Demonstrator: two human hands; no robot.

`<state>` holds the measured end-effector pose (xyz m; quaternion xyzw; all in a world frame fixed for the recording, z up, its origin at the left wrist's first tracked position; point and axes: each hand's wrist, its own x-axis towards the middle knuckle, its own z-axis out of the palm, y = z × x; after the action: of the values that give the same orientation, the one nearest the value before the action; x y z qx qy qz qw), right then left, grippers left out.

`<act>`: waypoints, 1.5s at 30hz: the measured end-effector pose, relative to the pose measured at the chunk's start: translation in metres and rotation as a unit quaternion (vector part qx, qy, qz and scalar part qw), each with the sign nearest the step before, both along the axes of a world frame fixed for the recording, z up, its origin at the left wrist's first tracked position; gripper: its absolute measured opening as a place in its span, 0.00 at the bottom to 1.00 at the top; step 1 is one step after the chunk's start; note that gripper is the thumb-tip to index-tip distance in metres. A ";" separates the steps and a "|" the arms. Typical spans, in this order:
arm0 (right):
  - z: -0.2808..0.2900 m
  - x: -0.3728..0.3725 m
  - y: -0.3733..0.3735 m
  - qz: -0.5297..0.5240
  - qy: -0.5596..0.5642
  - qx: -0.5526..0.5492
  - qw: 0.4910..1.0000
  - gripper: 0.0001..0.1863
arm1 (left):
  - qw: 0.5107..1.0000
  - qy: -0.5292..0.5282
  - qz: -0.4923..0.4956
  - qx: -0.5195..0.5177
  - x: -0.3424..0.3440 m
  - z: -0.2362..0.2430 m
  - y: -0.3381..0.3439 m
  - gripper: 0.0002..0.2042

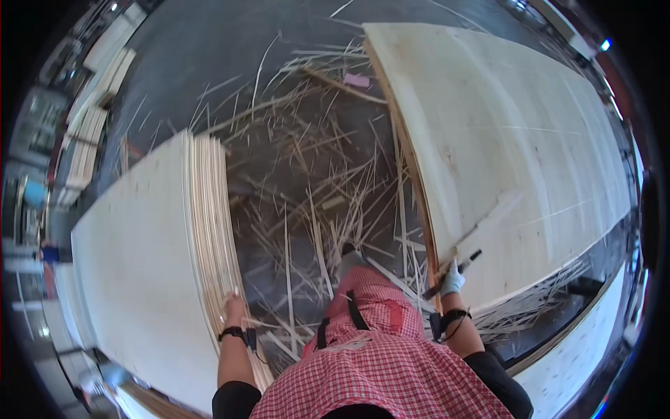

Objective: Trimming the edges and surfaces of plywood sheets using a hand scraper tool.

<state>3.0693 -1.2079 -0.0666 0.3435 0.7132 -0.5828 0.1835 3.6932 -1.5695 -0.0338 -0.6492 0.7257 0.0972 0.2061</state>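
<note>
Person's wear, seen from above. Red-and-white checked cloth garment (377, 363), apron-like, fine grid, covers torso and lap. Plain red fabric patch (396, 318) low on its front; narrow black strap (357, 311) beside it, second dark strap (322, 334) further left. Black fabric sleeves, left (236, 401) and right (499, 380), end near the elbows; forearms bare below. Black wristband (232, 333) above bare left hand (235, 307), small dark box (251, 340) attached. Right hand (452, 279) wears a pale, whitish glove. Right wrist: black band (457, 314), dark boxy unit (436, 326), thin black cable looping beneath.
</note>
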 end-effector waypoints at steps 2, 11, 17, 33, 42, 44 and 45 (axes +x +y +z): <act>-0.011 -0.001 0.023 -0.102 0.014 0.064 0.993 0.20 | 0.969 0.235 0.060 -0.036 -0.148 0.037 -0.113 0.09; 0.015 -0.098 -0.231 -0.215 0.063 -0.160 0.961 0.12 | 0.891 0.393 0.170 0.149 -0.293 0.031 -0.349 0.09; 0.030 -0.265 -0.507 -0.236 0.067 -0.195 0.950 0.11 | 0.873 0.412 0.247 0.086 -0.306 -0.036 -0.478 0.06; -0.031 -0.472 -0.716 -0.461 0.128 0.064 0.876 0.22 | 0.548 0.590 -0.234 0.545 -1.103 0.269 -0.848 0.21; 0.009 -0.531 -0.766 -0.555 0.015 0.000 0.832 0.14 | -0.015 0.346 -0.400 0.849 -1.399 0.453 -0.792 0.19; 0.021 -0.577 -0.807 -0.613 0.051 -0.014 0.788 0.12 | -0.139 0.217 -0.415 0.873 -1.461 0.461 -0.778 0.16; 0.026 -0.600 -0.831 -0.630 0.051 -0.011 0.775 0.12 | -0.171 0.179 -0.409 0.878 -1.484 0.463 -0.772 0.11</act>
<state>2.4697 -2.0393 -0.0411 0.6838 0.3395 -0.5923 -0.2576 2.2095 -2.3413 0.4291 -0.6058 -0.0929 -0.6532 -0.4446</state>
